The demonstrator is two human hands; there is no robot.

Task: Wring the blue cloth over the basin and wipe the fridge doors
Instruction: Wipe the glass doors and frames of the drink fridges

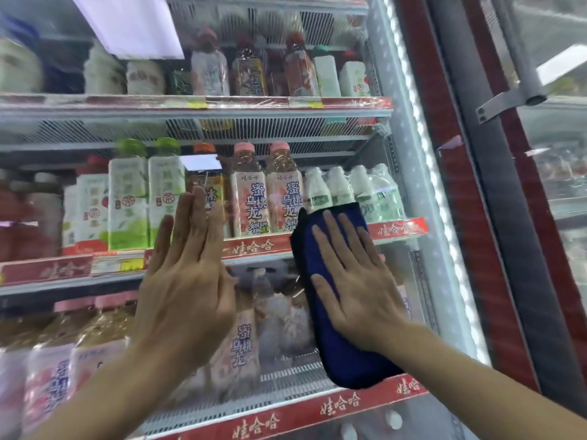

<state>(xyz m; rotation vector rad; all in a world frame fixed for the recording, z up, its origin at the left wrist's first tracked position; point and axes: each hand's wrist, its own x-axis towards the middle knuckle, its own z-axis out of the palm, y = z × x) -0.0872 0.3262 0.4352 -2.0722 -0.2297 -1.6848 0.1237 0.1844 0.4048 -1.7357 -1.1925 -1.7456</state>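
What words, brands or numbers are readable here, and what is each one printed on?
"娃哈哈": on the red strips along the shelf edges.
"蜜桃乌龙": on the pale labels of the pink-capped plastic bottles.
The print on the green-and-white drink cartons is too blurred to read.
The yellow-and-white price tags are too blurred to read, so no numbers.
The white paper sheet at top left shows no legible text.

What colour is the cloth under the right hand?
Dark blue cloth, plain, seen in the head view.
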